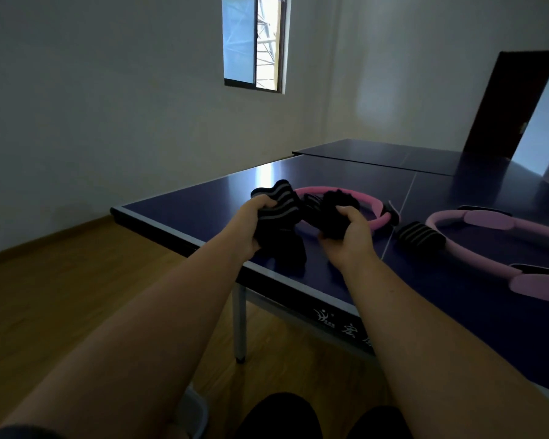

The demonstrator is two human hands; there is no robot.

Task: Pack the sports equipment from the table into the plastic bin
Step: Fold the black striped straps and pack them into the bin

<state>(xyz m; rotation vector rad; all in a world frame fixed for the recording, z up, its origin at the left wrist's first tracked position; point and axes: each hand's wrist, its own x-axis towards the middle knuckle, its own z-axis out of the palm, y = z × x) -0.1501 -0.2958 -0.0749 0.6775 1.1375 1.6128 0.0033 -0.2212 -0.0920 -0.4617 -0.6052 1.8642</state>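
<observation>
My left hand grips a black wrap with grey stripes above the left end of the blue table. My right hand grips a second black wrap just to the right. Behind both hands lies a pink exercise ring. A third striped black wrap lies on the table at the right, against a larger pink ring with black and pink pads. A pale curved rim near the floor at the bottom may be the plastic bin; most of it is hidden by my left arm.
The table's near edge runs diagonally from left to lower right, on a metal leg. A second table half continues behind. Wooden floor spreads to the left. A dark open door stands at the far right and a window is in the back wall.
</observation>
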